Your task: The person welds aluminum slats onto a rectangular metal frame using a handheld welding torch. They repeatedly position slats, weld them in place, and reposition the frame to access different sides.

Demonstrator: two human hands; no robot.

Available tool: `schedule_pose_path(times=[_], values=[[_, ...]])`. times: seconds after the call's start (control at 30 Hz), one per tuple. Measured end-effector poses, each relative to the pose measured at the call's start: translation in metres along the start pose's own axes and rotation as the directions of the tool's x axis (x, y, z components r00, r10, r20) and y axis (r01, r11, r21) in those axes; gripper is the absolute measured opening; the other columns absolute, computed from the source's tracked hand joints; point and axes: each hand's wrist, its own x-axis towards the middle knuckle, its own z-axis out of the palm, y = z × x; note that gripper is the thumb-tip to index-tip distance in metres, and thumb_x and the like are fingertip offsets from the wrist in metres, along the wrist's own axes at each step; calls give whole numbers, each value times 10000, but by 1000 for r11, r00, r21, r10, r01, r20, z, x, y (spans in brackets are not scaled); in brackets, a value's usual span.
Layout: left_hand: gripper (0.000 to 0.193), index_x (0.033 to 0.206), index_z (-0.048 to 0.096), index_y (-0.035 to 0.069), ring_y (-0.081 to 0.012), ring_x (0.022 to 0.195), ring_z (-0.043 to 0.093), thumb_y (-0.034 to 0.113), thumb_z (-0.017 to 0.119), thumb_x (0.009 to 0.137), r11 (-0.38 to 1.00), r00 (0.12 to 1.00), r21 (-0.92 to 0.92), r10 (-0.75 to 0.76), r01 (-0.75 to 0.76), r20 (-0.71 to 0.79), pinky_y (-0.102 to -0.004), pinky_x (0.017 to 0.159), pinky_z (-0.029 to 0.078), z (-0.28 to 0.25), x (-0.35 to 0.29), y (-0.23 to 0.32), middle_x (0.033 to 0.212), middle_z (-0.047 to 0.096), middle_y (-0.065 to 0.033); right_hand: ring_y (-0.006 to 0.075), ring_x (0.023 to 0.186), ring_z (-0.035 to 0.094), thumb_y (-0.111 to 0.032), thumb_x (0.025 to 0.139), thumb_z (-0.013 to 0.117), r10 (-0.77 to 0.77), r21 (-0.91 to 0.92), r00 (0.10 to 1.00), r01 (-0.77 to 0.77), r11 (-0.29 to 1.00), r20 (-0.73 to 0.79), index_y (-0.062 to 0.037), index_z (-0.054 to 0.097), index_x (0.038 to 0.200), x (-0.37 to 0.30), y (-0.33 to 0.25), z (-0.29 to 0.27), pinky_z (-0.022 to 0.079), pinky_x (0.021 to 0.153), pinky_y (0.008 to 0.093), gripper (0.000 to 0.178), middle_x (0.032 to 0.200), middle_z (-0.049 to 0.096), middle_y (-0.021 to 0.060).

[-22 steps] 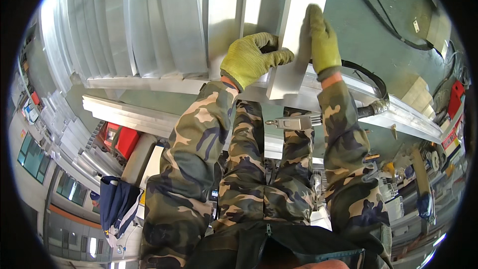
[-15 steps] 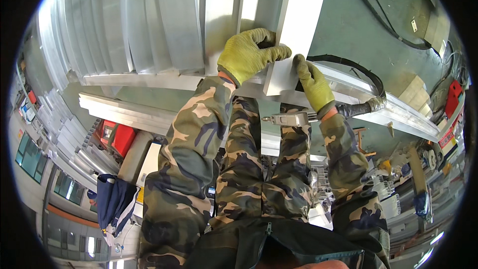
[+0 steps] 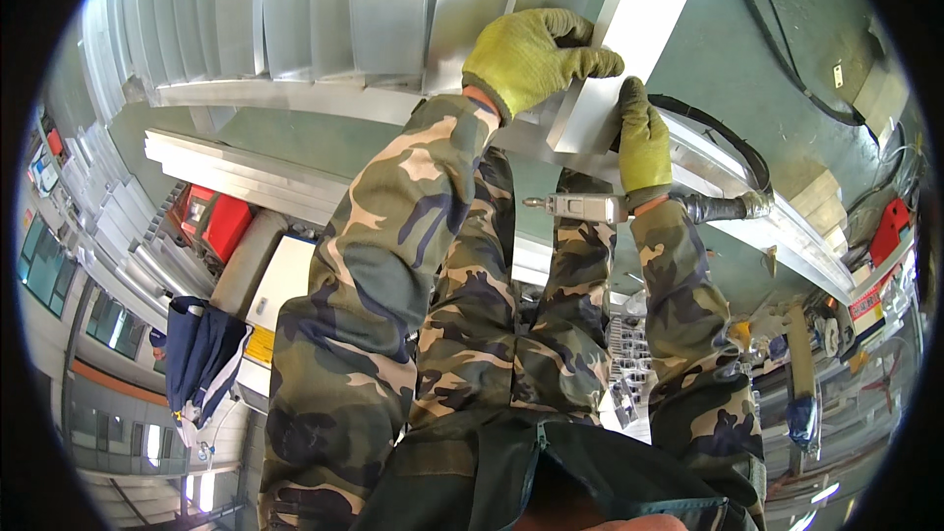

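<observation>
My left hand [image 3: 531, 59], in a yellow work glove, has its thumb and fingers closed on the left edge of a pale, flat metal profile [image 3: 639, 25] near its close end. On the opposite edge, my right hand [image 3: 645, 147], gloved alike, presses its thumb upright against the profile; its other fingers are mostly hidden beneath. A handheld power tool [image 3: 582, 206] with a narrow chuck and dark rear grip lies crosswise by my right wrist. Whether that hand also bears the tool, I cannot tell. Several similar metal profiles [image 3: 388, 15] lie side by side left of the held one.
A metal rail [image 3: 305, 91] crosses under the profiles, and stacked bars [image 3: 246, 172] lie nearer. A black cable [image 3: 733, 133] loops from the tool's rear. At left are a red case [image 3: 218, 221] and dark blue clothing [image 3: 202, 359]; at right, a red object [image 3: 888, 228].
My viewpoint has shifted. Both hands and the profile's close end sit higher and farther right in view. The hands stay on the profile, and the tool stays beside my right wrist.
</observation>
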Motion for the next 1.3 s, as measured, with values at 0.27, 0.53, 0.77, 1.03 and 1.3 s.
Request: schedule_pose_path(times=[0.27, 0.53, 0.77, 1.03, 1.3], values=[[435, 1023, 818, 116, -138, 836, 698, 483, 878, 798, 993, 1000, 117, -3, 6, -24, -298, 782, 557, 1, 0, 2, 893, 781, -32, 115, 743, 449, -610, 1020, 586, 86, -99, 995, -92, 991, -55, 15, 733, 1032, -7, -19, 0, 421, 668, 274, 642, 789, 556, -6], [571, 1034, 803, 115, -217, 851, 715, 608, 854, 750, 958, 999, 285, -23, 35, -44, -347, 810, 564, 2, 3, 14, 914, 767, -74, 121, 749, 492, -595, 1029, 576, 120, -75, 989, -126, 989, -86, 36, 728, 1151, 3, -12, -1, 462, 685, 303, 661, 825, 617, 24], [549, 1124, 775, 98, -206, 809, 740, 551, 829, 818, 929, 989, 369, 34, 21, -142, -331, 748, 587, 8, 10, 0, 969, 781, -78, 129, 853, 570, -510, 1009, 661, 126, -59, 990, -130, 990, -67, 20, 726, 1219, 13, -9, 8, 507, 825, 283, 574, 951, 702, 56], [634, 1146, 763, 115, -298, 974, 735, 682, 682, 874, 774, 997, 632, 17, 33, -73, -428, 845, 573, 2, 21, 23, 1070, 774, -104, 162, 1050, 653, -315, 973, 766, -31, 45, 995, 36, 998, -96, 20, 675, 1327, 22, -11, 12, 513, 953, 301, 495, 1211, 739, 114], [461, 1041, 794, 144, -330, 894, 739, 568, 681, 902, 645, 997, 763, 31, 37, -74, -481, 795, 578, -2, 26, 30, 960, 775, -116, 131, 987, 646, -322, 982, 755, 67, 94, 998, -67, 993, 1, -4, 687, 1322, 29, -14, 17, 518, 892, 272, 470, 1143, 755, 83]])
